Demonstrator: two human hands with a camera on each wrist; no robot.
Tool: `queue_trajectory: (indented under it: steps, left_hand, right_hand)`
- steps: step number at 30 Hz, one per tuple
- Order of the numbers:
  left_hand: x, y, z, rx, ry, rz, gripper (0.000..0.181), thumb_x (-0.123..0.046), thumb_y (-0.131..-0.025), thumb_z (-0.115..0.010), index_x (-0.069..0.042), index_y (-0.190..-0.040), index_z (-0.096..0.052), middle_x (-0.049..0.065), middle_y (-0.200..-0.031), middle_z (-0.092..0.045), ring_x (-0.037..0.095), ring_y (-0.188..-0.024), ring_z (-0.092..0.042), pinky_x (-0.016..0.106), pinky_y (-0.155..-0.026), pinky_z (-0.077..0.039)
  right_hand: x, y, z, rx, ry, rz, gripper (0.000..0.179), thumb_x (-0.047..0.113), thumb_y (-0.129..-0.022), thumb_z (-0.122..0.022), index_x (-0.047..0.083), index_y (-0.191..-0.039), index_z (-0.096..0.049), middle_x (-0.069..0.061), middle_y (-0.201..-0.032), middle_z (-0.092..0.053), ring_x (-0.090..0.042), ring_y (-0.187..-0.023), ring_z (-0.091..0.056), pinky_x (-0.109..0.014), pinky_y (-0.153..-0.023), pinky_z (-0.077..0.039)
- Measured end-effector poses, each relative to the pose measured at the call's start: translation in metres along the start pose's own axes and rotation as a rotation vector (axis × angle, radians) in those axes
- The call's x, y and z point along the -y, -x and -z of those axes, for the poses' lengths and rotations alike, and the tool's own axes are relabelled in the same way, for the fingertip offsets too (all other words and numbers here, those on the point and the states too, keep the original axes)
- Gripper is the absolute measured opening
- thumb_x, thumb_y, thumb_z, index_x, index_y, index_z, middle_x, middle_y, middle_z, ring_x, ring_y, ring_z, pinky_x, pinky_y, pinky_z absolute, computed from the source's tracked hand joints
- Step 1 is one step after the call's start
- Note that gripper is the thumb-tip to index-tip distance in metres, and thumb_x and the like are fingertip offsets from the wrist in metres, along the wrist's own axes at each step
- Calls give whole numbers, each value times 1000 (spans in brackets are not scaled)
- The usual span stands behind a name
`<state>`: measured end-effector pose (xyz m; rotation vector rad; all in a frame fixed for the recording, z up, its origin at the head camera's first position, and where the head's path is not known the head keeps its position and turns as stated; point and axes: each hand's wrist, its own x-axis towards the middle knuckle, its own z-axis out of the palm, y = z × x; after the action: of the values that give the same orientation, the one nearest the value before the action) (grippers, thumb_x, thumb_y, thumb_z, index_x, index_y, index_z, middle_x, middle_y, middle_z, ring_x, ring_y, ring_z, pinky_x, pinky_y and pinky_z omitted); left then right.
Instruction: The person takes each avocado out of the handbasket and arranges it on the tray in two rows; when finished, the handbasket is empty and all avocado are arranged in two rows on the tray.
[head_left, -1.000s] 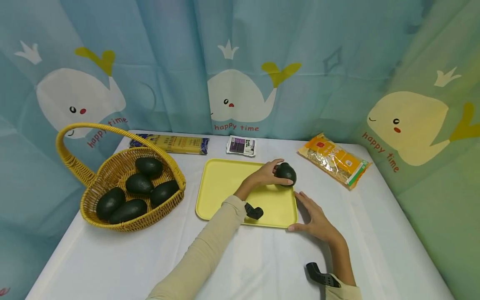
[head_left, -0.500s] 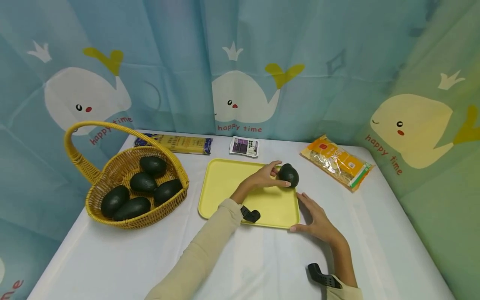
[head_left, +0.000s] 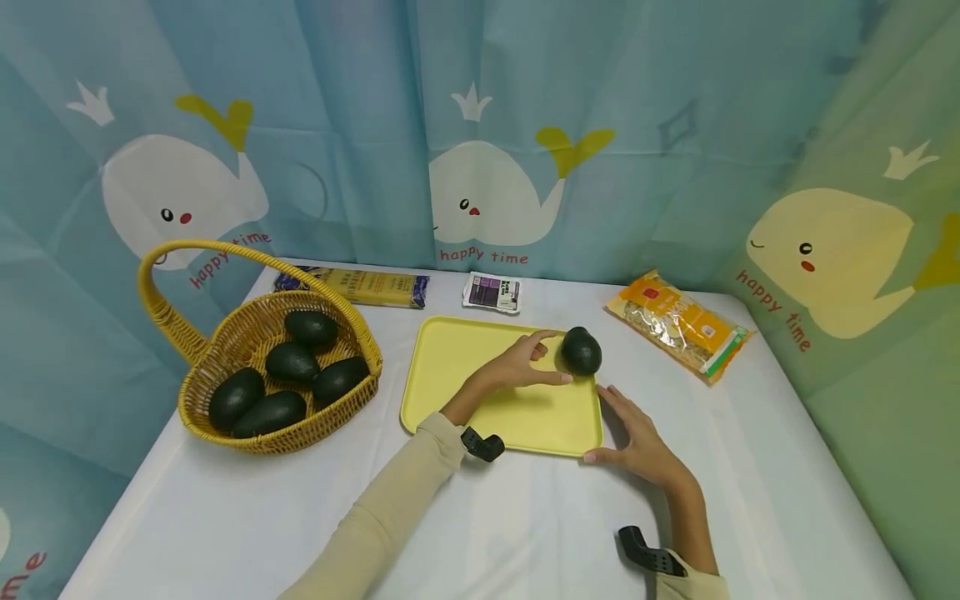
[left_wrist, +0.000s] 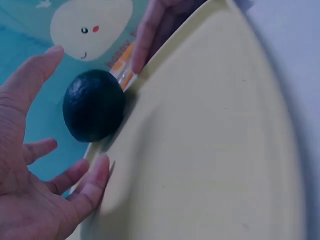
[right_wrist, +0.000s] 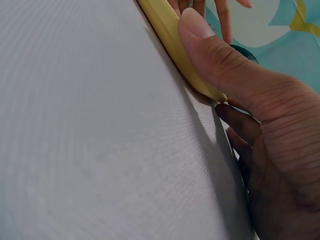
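Observation:
A dark green avocado [head_left: 581,352] sits at the far right corner of a yellow tray [head_left: 427,375]. Just left of it my left hand [head_left: 517,362] hovers over the tray with spread fingers, holding nothing. In the left wrist view a gap shows between the avocado [left_wrist: 94,106] and the fingers [left_wrist: 92,185]. My right hand [head_left: 637,442] spans the tray's near right corner. Its thumb lies at the front rim and its fingers reach along the right side; the right wrist view shows the thumb [right_wrist: 220,55] against the yellow edge.
A yellow wicker basket [head_left: 367,392] holding several avocados [head_left: 292,362] stands at the left, its tall handle rising above it. Behind the tray lie a long yellow packet [head_left: 367,286] and a small purple-white sachet [head_left: 492,293]. An orange food bag [head_left: 678,323] lies back right.
My left hand has let go of the avocado and drawn back left, leaving it at the tray's corner. My right hand stays at the near corner. The head view has shifted slightly.

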<state>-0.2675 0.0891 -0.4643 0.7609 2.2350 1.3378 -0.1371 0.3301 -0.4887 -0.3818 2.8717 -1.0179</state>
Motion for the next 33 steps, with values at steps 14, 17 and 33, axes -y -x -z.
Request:
queue_trajectory:
  steps: [14,17,33]
  left_hand:
    - [0,51,9,35,29,-13,87,-42,-85,-72,-22,-155,-25,11,-144,-40,30,-134,-46,39,-102,-46]
    - [-3,63,17,43,51,-13,88,-42,-85,-73,-22,-155,-25,12,-144,-42,30,-134,-45,40,-101,-46]
    - [-14,133,62,69,160,-16,78,-38,-83,-77,-35,-147,-34,14,-140,-46,30,-128,-52,34,-87,-53]
  right_hand:
    - [-4,1,-2,-1,-8,-32,110,40,-68,-87,13,-155,-27,-23,-160,-20,-49,-146,-15,-73,-108,-16]
    - [-3,-1,-2,-3,-6,-23,110,40,-68,-88,14,-155,-27,-22,-160,-21,-48,-146,-16,-73,-108,-16]
    - [-3,-1,-2,-17,-15,25,111,35,-65,-90,10,-154,-28,-24,-158,-24,-50,-145,-17,-72,-108,-17]
